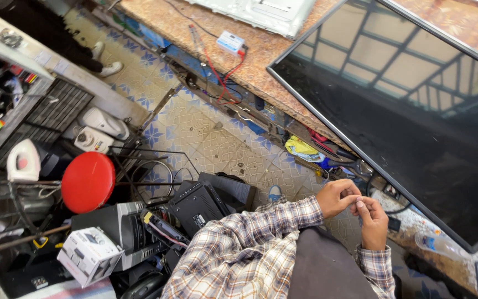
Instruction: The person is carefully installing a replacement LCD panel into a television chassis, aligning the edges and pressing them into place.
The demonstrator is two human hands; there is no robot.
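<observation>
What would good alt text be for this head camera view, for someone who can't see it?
A person in a plaid shirt holds both hands together, left hand and right hand, fingers pinching something too small to make out, beside a large dark flat screen lying on a workbench. On the tiled floor lie a red stool and stacked electronics.

Tiny unclear item (356,202) between fingers

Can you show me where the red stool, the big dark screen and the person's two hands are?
red stool (88,181): head view, middle of the round seat.
big dark screen (416,127): head view, glass face.
left hand (338,196): head view, knuckles.
right hand (373,218): head view, back.
</observation>
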